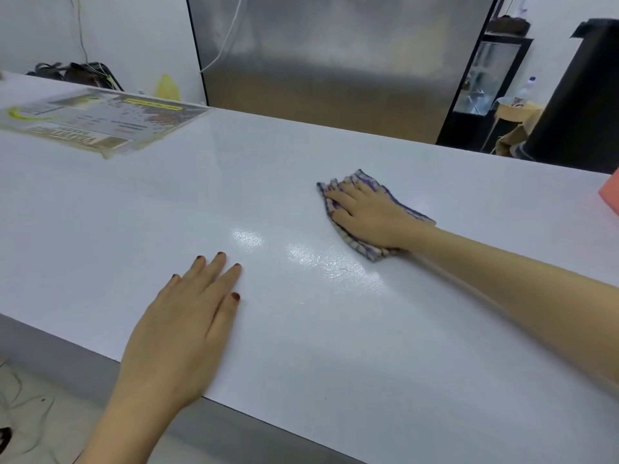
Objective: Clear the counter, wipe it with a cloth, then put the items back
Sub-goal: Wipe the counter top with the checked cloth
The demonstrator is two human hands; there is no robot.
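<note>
Hands flat, right hand (370, 217) on checked cloth (378, 192), glossy counter (301, 329)

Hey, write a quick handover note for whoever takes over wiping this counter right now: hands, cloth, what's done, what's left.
Left hand: flat on the counter near its front edge, holding nothing.
Right hand: pressing flat on the checked cloth, farther back and to the right.
Done: the middle is cleared, with a wet sheen between the hands.
Left: finish wiping; a laminated sheet lies at the far left; put the items back.
</note>
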